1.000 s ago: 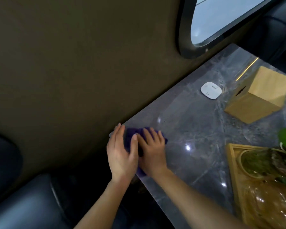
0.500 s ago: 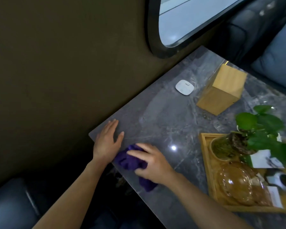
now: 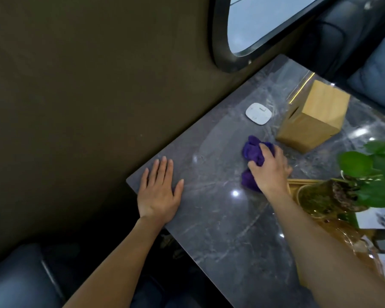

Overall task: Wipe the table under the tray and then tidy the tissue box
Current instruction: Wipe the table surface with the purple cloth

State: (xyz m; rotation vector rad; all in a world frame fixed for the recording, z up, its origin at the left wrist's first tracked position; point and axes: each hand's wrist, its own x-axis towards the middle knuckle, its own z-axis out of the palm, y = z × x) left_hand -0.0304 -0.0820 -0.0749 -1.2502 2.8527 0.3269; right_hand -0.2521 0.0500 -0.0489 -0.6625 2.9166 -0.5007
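Two steps, first one under way, tissue box untouched

Two hands in view. Right hand (image 3: pixel 270 168) is closed around a bunched purple cloth (image 3: pixel 252 152), pressing it on the grey marble table (image 3: pixel 220 230) just off the tray's near-left corner, between tray and box. Left hand (image 3: pixel 158 194) lies flat, fingers spread, palm down at the table's near-left corner by the wall; it holds nothing.

Progress, as judged: wiping is on the open table surface beside the tray. One wooden tray (image 3: pixel 296 182) sits along the right edge, loaded, so the patch beneath it looks not yet reached; it would need lifting or sliding first. One wooden tissue box (image 3: pixel 311 121) lies on its side near the far edge, slot facing left, no tissue visible. Tidying it remains.

Count:
- cloth, one
- tray, one
- tissue box, one
- white square device (image 3: pixel 258 113), one, flat near the wall edge, close beside the box
- potted plant in glass vessel (image 3: pixel 325 196), one, on the tray
- other tray contents: glassware and cards, partly cut off; number unclear
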